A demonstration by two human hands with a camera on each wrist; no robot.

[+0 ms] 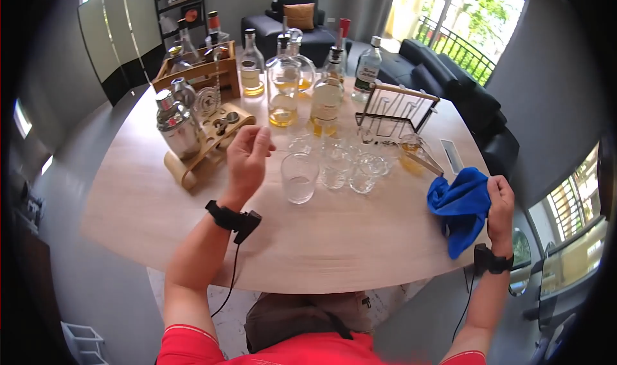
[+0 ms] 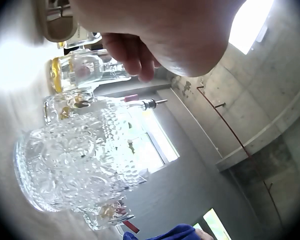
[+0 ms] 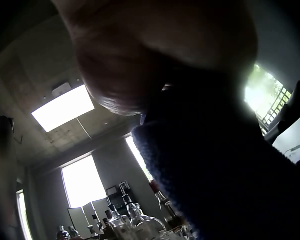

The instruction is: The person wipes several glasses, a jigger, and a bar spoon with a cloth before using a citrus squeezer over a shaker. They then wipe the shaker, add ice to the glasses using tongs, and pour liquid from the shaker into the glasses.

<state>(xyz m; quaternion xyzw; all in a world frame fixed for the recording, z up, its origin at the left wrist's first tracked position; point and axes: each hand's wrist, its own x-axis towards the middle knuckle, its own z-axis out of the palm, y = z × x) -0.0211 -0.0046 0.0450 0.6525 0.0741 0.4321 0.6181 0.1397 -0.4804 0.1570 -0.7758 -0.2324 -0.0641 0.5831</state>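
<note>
In the head view my right hand [image 1: 501, 211] grips a blue cloth [image 1: 459, 201], which hangs in folds over the right side of the table. The dark cloth [image 3: 200, 165] fills much of the right wrist view below the hand. My left hand [image 1: 247, 162] is raised over the table with loosely bent fingers and nothing visible in its grasp. Just right of it stands a clear drinking glass [image 1: 299, 178]. The left wrist view shows a patterned glass [image 2: 80, 160] close below the bent fingers [image 2: 132, 57].
Several small glasses [image 1: 334, 169] stand at mid-table, with bottles [image 1: 283, 89] behind. At the left are a steel shaker [image 1: 177, 127], a wooden stand [image 1: 186, 169] and a wooden crate [image 1: 228, 76]. Tongs [image 1: 427, 159] lean over an amber-coloured glass [image 1: 411, 153] near a wire rack [image 1: 398, 111].
</note>
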